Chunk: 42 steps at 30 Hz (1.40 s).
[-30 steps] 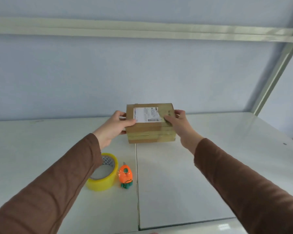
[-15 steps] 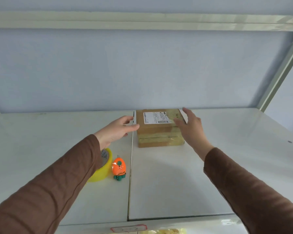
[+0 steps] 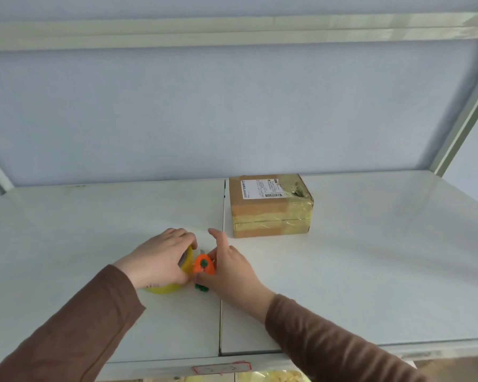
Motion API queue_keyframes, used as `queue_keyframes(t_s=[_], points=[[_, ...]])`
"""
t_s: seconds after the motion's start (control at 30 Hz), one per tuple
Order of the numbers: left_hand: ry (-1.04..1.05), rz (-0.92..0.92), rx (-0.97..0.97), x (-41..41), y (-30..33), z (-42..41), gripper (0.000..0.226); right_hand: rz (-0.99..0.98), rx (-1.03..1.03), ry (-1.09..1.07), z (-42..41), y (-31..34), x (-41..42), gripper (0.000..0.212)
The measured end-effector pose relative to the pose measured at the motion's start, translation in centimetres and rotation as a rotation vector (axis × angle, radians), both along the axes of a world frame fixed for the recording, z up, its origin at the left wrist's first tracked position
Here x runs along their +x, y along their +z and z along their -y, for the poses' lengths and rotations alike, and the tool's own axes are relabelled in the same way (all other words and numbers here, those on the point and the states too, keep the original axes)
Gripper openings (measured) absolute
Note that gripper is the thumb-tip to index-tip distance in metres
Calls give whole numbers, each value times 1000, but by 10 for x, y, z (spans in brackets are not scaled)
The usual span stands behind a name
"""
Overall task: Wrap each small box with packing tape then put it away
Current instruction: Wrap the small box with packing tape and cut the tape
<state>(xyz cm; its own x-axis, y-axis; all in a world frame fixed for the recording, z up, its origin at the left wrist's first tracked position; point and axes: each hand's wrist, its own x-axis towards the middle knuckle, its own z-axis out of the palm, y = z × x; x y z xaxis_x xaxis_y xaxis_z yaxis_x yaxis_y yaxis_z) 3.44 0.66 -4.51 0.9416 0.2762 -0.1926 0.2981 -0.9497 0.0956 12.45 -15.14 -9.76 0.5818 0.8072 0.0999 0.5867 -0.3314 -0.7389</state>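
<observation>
Both hands have left the box [image 3: 271,206] and come back to the tools: the left hand [image 3: 160,261] grasps the tape [image 3: 174,282], the right hand [image 3: 226,267] pinches the orange cutter [image 3: 203,267] just beside it. The box, wrapped, sits apart behind the tape, so this one looks put away; next, a fresh box is needed. One box, one tape, one cutter

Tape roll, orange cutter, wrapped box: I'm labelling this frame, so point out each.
Tape roll [image 3: 164,288], head view: yellow outer wall, near side.
Orange cutter [image 3: 203,267], head view: orange body.
Wrapped box [image 3: 271,220], head view: taped front face.
</observation>
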Motion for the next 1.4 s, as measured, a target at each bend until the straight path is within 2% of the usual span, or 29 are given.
queue_keyframes(t_s=[0.1, 0.2, 0.27, 0.33, 0.43, 0.57, 0.7, 0.77, 0.8, 0.9, 1.0, 1.07, 1.13, 1.2, 1.27, 1.33, 1.4], points=[[5, 114, 8, -5, -2, 6, 45, -75, 82, -49, 1, 2, -4, 77], [-2, 268, -38, -5, 0, 17, 28, -106, 164, -104, 15, 13, 1, 33], [-25, 360, -92, 0, 3, 31, 20, -122, 170, -129, 28, 24, 6, 16], [-50, 444, -123, 6, 3, 46, 21, -142, 142, -125, 41, 37, 11, 14], [-119, 558, -250, 20, 3, 66, 20, -57, 103, -116, 63, 54, 22, 14], [-167, 620, -417, 46, 8, 90, 22, -42, 74, -153, 88, 69, 36, 15], [-160, 651, -538, 65, 14, 104, 18, -406, 223, -161, 108, 80, 45, 21], [-179, 653, -606, 71, 16, 113, 15, -464, 246, -171, 117, 83, 48, 15], [-189, 656, -635, 73, 17, 119, 17, -435, 224, -195, 119, 83, 48, 18], [-193, 667, -730, 78, 14, 137, 22, -184, 139, -315, 126, 80, 51, 56], [-194, 671, -790, 86, 11, 148, 20, -24, 146, -411, 133, 76, 51, 63], [-190, 656, -817, 91, 11, 154, 26, 22, 163, -467, 136, 72, 54, 61], [-178, 657, -795, 96, 10, 156, 21, 36, 200, -533, 138, 73, 61, 56], [-138, 656, -819, 100, 6, 153, 13, -9, 335, -630, 145, 79, 76, 53], [-59, 626, -940, 102, 4, 145, 12, -153, 527, -696, 159, 86, 93, 48], [17, 619, -1078, 102, 5, 138, 10, -251, 587, -684, 171, 89, 101, 40], [55, 643, -1146, 103, 5, 134, 14, -281, 557, -558, 172, 81, 92, 27]])
